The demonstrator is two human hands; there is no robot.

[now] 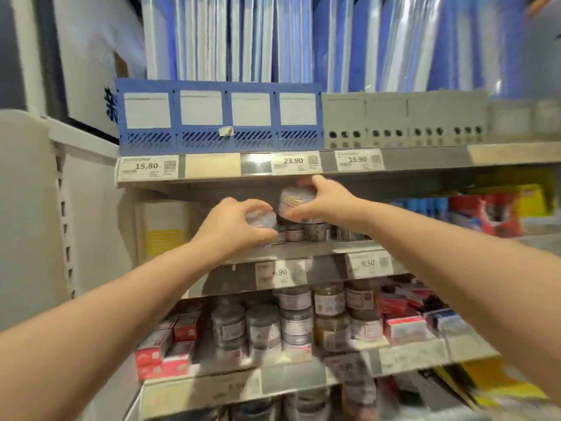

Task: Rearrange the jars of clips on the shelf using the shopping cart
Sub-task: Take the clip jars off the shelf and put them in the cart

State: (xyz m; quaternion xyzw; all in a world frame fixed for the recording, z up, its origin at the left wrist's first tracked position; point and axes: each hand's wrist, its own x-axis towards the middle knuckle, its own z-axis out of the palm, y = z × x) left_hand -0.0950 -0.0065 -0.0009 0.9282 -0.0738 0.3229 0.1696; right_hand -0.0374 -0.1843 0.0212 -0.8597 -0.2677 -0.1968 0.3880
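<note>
Up at the middle shelf (318,249), my right hand (328,203) grips one jar of clips (296,200), raised above the standing jars (315,232) just below my fingers. Beside it, my left hand (230,226) curls round a second jar (261,219).

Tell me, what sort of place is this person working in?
Most likely a stationery aisle in a shop: price tags line the shelf edges, blue folders stand above, and jars of clips are stacked below. The left hand and right hand each hold one.
</note>
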